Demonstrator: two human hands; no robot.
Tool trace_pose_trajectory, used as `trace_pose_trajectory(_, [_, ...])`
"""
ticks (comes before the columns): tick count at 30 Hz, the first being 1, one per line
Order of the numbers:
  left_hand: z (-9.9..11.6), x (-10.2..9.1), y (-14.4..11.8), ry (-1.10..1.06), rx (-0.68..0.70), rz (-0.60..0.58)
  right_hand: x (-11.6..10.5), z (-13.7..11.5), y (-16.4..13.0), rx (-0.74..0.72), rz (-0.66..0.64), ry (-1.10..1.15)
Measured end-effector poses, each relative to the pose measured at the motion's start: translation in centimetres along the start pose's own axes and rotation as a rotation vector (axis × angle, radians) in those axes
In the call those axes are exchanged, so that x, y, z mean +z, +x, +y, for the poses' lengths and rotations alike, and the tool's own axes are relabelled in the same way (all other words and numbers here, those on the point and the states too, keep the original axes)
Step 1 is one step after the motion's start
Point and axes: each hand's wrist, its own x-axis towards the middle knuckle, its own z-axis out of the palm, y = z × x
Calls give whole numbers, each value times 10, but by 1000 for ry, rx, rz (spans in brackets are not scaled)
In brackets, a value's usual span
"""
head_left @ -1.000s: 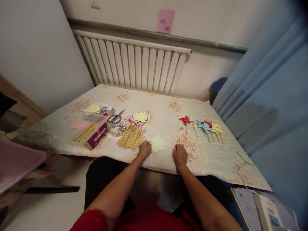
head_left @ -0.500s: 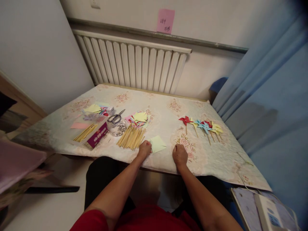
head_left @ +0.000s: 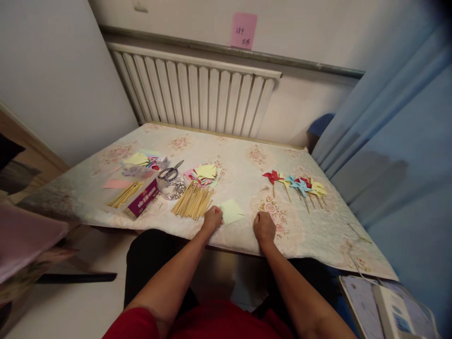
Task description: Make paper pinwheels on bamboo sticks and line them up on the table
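My left hand [head_left: 213, 219] is closed in a fist and rests on the flowered cloth, right by the left corner of a pale green paper square [head_left: 232, 211]. The square lies flat with slits running in from its corners. On the other side of the paper, apart from it, my right hand [head_left: 264, 228] also rests as a closed fist. Neither fist shows anything in it. Thin wooden sticks [head_left: 192, 202] are laid out in a row just left of my left hand. Behind them is a pile of coloured cut paper [head_left: 205, 173].
Finished paper pinwheels [head_left: 302, 186] on sticks lie to the right. Scissors [head_left: 171, 172] rest on a clear tub of metal pins [head_left: 173, 187]. Farther left stands a purple-sided box [head_left: 143, 200] with more sticks. A person's pink clothing [head_left: 28, 235] shows at the left edge.
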Motion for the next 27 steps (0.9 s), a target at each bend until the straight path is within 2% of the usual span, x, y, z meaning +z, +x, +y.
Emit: trace_pose_trajectory(27, [-9,3,6,-7,11,3,-6,-3,0,17,-22,-11])
